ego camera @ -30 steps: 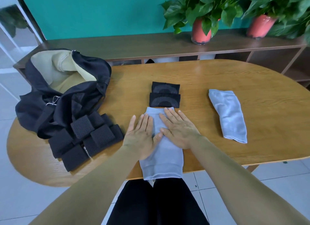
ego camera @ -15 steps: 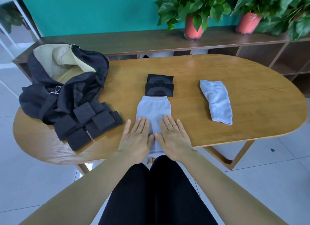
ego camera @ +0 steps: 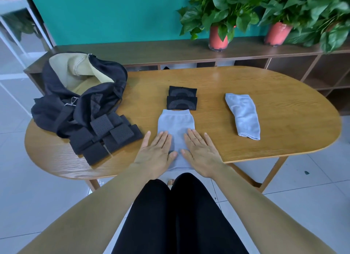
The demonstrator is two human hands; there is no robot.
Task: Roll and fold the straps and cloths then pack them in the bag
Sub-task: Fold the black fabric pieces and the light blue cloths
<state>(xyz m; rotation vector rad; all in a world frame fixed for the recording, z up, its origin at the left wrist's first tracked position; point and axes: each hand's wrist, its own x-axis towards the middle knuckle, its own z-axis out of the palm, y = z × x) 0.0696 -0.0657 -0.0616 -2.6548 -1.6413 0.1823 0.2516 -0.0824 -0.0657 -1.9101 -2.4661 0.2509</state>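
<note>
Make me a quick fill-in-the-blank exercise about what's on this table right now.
1. The black bag sits at the ___ end of the table.
2. Exactly ___ folded black pieces lie just beyond the near grey cloth.
3. The other grey cloth lies to the ___ of the right hand.

Missing words: left; two; right.

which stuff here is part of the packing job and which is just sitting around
Job: black bag with tan lining; black perforated straps; two folded black cloths; pale blue cloth under left hand and right hand; second pale blue cloth at right.
Lying about: two leafy plants in red pots; dark wooden shelf unit; oval wooden table.
</note>
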